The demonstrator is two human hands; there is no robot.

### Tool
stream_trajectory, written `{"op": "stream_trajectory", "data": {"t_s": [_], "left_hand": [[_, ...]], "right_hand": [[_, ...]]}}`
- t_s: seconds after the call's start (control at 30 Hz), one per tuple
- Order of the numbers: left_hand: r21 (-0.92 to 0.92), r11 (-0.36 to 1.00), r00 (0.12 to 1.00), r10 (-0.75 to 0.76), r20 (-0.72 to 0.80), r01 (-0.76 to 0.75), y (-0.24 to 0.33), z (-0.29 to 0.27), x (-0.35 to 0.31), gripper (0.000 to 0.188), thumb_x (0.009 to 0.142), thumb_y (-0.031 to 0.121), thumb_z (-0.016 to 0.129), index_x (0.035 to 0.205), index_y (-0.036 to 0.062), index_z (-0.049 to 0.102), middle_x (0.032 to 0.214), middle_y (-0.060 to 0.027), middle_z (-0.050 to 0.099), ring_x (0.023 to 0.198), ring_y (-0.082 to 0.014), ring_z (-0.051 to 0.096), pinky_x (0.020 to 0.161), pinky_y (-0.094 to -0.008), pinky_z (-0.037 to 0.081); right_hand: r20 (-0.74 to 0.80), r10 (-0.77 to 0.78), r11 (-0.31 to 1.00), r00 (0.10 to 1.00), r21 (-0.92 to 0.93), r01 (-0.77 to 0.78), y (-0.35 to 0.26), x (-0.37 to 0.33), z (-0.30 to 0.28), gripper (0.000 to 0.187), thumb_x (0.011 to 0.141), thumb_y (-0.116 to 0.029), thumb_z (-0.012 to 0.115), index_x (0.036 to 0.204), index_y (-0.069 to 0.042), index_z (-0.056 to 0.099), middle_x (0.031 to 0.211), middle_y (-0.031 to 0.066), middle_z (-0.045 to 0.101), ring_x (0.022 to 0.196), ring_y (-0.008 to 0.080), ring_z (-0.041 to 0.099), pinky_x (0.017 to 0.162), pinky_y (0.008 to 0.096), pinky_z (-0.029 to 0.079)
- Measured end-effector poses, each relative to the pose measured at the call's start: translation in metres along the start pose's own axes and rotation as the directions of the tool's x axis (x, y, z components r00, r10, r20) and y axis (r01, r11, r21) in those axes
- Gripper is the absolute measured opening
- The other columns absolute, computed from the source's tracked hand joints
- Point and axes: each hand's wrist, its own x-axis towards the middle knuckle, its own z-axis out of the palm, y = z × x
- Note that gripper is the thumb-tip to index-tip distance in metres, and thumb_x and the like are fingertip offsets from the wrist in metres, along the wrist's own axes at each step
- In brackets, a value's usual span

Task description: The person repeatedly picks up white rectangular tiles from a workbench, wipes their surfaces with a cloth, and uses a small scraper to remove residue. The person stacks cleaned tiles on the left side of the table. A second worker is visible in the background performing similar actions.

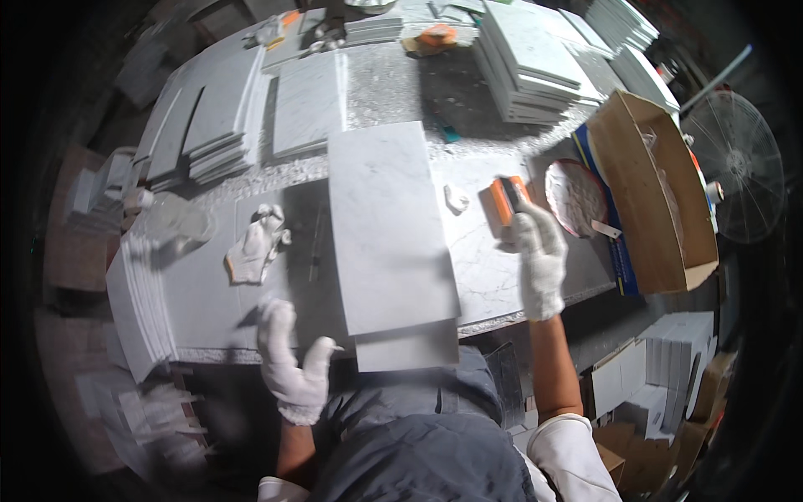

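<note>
A white-grey marble tile (389, 226) lies in front of me, with the end of a second tile (410, 347) showing beneath it and jutting past the table's near edge. My left hand (293, 361), in a white knitted glove, is empty at the near edge, left of the tiles, thumb and fingers apart. To the right of the tiles, my gloved right hand (539, 259) has its fingers on an orange-and-black block (506, 199); its exact kind cannot be made out. A crumpled white scrap (456, 199) lies between block and tile. On the left rests a loose white glove (258, 244).
Stacks of marble tiles stand at the far left (222, 117) and far right (527, 58). Tiles lean at the left edge (140, 301). A round, red-rimmed container (575, 198) sits beside an open cardboard box (648, 192). A fan (736, 163) stands beyond.
</note>
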Motion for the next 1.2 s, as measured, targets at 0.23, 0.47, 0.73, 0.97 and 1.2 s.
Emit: {"op": "stream_trajectory", "data": {"t_s": [0.23, 0.47, 0.73, 0.97, 1.2], "left_hand": [[0.03, 0.936, 0.933, 0.346, 0.103, -0.351, 0.024, 0.057, 0.005, 0.051, 0.096, 0.042, 0.071, 0.128, 0.0037, 0.06, 0.132, -0.0144, 0.059, 0.127, -0.0396, 0.055, 0.111, -0.0568, 0.044], [0.093, 0.925, 0.923, 0.35, 0.163, -0.368, 0.019, 0.062, 0.009, 0.053, 0.1, 0.045, 0.065, 0.132, 0.0036, 0.059, 0.138, -0.0143, 0.057, 0.135, -0.0401, 0.051, 0.115, -0.0563, 0.04], [0.122, 0.924, 0.926, 0.343, 0.156, -0.363, 0.018, 0.066, 0.005, 0.05, 0.1, 0.045, 0.065, 0.13, 0.0045, 0.062, 0.135, -0.013, 0.057, 0.133, -0.039, 0.051, 0.113, -0.0556, 0.042], [0.115, 0.928, 0.929, 0.336, 0.154, -0.354, 0.019, 0.067, 0.006, 0.049, 0.1, 0.044, 0.065, 0.131, 0.0057, 0.062, 0.135, -0.0124, 0.057, 0.134, -0.0388, 0.05, 0.114, -0.0555, 0.042], [0.028, 0.957, 0.934, 0.274, 0.23, -0.288, 0.02, 0.062, 0.009, 0.051, 0.102, 0.047, 0.062, 0.128, 0.004, 0.062, 0.134, -0.0136, 0.059, 0.131, -0.0393, 0.053, 0.111, -0.0509, 0.043]], "right_hand": [[-0.37, 0.02, 0.921, 0.929, -0.354, -0.161, -0.006, 0.022, -0.102, 0.04, 0.102, -0.016, 0.068, 0.138, 0.001, 0.062, 0.128, 0.0074, 0.07, 0.111, 0.0154, 0.066, 0.098, 0.0284, 0.053], [-0.347, -0.105, 0.735, 0.932, -0.658, -0.163, 0.025, 0.044, -0.123, 0.035, 0.099, -0.02, 0.069, 0.128, -0.001, 0.069, 0.119, 0.0102, 0.073, 0.104, 0.0175, 0.067, 0.091, 0.0282, 0.05], [-0.297, -0.122, 0.737, 0.947, -0.667, -0.114, 0.053, 0.055, -0.138, 0.033, 0.098, -0.023, 0.071, 0.126, -0.006, 0.072, 0.101, 0.0034, 0.075, 0.07, 0.0092, 0.066, 0.06, 0.0251, 0.055], [-0.379, 0.065, 0.872, 0.923, -0.429, -0.237, 0.047, 0.051, -0.137, 0.035, 0.096, -0.019, 0.072, 0.125, 0.002, 0.071, 0.117, 0.0109, 0.076, 0.105, 0.0159, 0.069, 0.094, 0.0291, 0.052], [-0.366, -0.101, 0.845, 0.925, -0.522, -0.114, 0.051, 0.054, -0.144, 0.034, 0.099, -0.023, 0.07, 0.128, -0.005, 0.071, 0.098, 0.0032, 0.074, 0.067, 0.0082, 0.064, 0.059, 0.0244, 0.055]]}}
